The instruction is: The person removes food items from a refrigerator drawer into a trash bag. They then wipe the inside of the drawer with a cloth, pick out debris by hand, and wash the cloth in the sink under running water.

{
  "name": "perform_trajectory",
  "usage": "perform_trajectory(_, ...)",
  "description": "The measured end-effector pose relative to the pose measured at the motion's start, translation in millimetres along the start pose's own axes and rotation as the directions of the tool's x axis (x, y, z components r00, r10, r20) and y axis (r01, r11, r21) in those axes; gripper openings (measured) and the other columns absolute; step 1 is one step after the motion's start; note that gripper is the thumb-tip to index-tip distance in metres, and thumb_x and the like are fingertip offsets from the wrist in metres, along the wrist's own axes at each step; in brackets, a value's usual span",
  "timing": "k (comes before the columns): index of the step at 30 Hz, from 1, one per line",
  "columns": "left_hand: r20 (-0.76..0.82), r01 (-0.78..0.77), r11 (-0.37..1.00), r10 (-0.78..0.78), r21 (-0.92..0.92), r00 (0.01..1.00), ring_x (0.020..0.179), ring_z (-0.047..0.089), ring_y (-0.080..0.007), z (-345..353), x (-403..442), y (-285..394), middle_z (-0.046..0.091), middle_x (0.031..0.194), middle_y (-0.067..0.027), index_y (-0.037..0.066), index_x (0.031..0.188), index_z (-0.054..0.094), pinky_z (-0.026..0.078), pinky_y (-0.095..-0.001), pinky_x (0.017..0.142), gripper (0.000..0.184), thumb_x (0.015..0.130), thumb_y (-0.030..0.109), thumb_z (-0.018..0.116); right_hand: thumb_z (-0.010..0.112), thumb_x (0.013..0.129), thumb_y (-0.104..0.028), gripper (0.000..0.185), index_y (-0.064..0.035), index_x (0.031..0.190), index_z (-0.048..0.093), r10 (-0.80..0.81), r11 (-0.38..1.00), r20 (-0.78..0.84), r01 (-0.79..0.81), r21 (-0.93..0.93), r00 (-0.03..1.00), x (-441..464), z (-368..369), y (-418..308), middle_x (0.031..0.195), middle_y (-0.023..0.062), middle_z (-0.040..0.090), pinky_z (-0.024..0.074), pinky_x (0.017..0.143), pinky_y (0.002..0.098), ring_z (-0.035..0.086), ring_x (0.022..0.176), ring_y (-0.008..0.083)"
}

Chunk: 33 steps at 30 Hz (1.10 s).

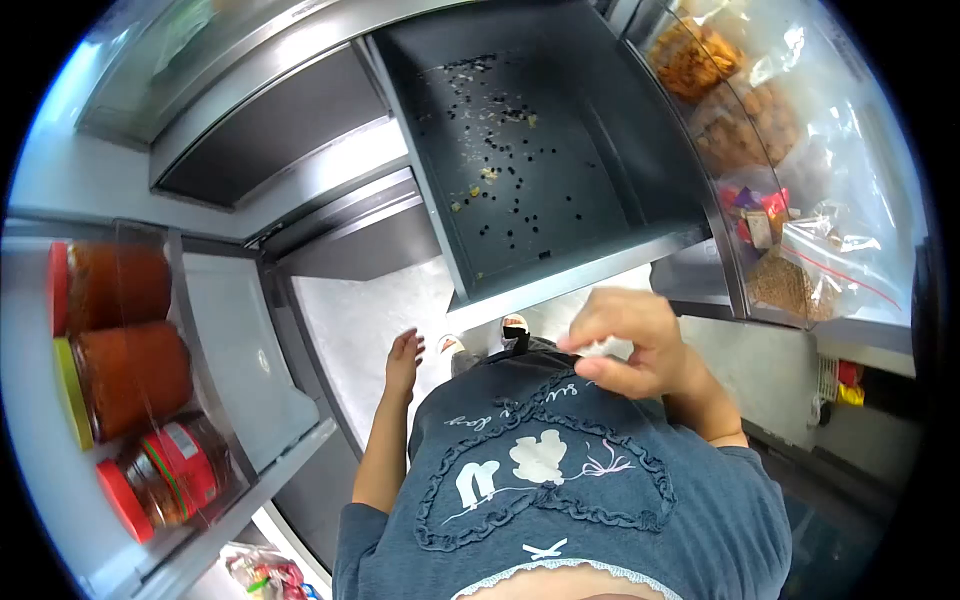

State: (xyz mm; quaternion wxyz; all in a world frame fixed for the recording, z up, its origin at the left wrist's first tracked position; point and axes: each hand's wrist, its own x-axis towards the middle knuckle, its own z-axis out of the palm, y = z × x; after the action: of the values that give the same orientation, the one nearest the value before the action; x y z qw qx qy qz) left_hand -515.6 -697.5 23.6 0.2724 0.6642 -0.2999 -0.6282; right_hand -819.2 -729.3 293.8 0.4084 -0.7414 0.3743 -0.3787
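Below the drawer's front edge, my right hand (632, 345) is curled in front of my shirt. A small whitish patch (606, 348) shows between its thumb and fingers, and I cannot make out what it is. My left hand (403, 362) hangs lower left of the drawer, its fingers apart and nothing in them. A dark grey drawer (620, 235) is pulled out ahead, with many small black bits (515, 180) and some yellowish scraps (489, 173) scattered on its bottom. Neither hand touches the drawer.
Open fridge doors flank me. On the left door rack stand jars with red lids (125, 500) and a yellow-green lid (72, 393). The right rack holds clear bags of dried food (755, 125) and a zip bag of brown grains (790, 285). Bright packages (270, 575) lie lower left.
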Motion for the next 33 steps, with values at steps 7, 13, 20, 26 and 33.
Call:
perform_trajectory(7,-0.374,0.287,0.954,-0.238,0.081,0.896,0.080,0.058,-0.0173,-51.4,-68.2,-168.1,0.061,0.092,-0.0111,0.003,0.114,0.049,0.046,-0.0289,0.072,0.036,0.082,0.021,0.048,0.055,0.078,-0.016,0.018,-0.0012,0.084,0.064,-0.036,0.895,0.342,-0.122,0.430,0.939,2.0,4.9,21.4,0.068,0.0069,0.060,0.0397,0.053,0.0246,0.052,0.057,0.0132)
perform_trajectory(13,-0.624,0.502,0.850,-0.480,-0.157,0.617,0.095,0.057,-0.0293,-25.7,-150.9,-332.6,0.060,0.100,-0.0187,0.003,0.101,0.058,0.044,-0.0352,0.083,0.034,0.078,0.023,0.046,0.044,0.087,-0.033,0.040,0.0037,0.081,0.058,-0.197,0.669,0.387,-0.165,0.725,0.901,9.1,53.7,37.9,0.065,0.0130,0.055,0.0387,0.054,0.0274,0.050,0.057,0.0183)
perform_trajectory(20,-0.425,0.595,0.732,-0.679,-0.331,0.599,0.077,0.059,-0.0219,-12.6,-208.3,-416.2,0.061,0.095,-0.0115,0.004,0.103,0.057,0.046,-0.0335,0.060,0.031,0.082,0.022,0.042,0.035,0.091,-0.037,0.047,0.0049,0.085,0.056,-0.312,0.657,0.570,-0.261,0.708,0.760,21.3,129.1,1.5,0.068,0.0163,0.054,0.0383,0.053,0.0287,0.048,0.060,0.0209)
perform_trajectory(26,-0.427,0.386,0.767,-0.618,-0.513,0.661,0.079,0.059,-0.0211,-92.1,-227.7,-431.1,0.060,0.098,-0.0104,0.006,0.108,0.053,0.048,-0.0354,0.062,0.034,0.084,0.028,0.043,0.036,0.090,-0.040,0.052,0.0071,0.089,0.057,-0.330,0.727,0.696,-0.299,0.618,0.637,10.7,250.5,-52.0,0.071,0.0154,0.055,0.0382,0.056,0.0284,0.049,0.063,0.0192)
perform_trajectory(33,-0.632,0.038,0.802,-0.499,-0.597,0.593,0.080,0.059,-0.0207,-198.9,-305.0,-483.9,0.061,0.095,-0.0124,0.009,0.117,0.045,0.047,-0.0311,0.063,0.036,0.086,0.028,0.046,0.041,0.089,-0.014,0.026,0.0007,0.104,0.056,-0.233,0.851,0.913,-0.385,0.358,0.334,-2.4,465.5,-116.9,0.084,0.0073,0.058,0.0432,0.065,0.0250,0.053,0.072,0.0126)
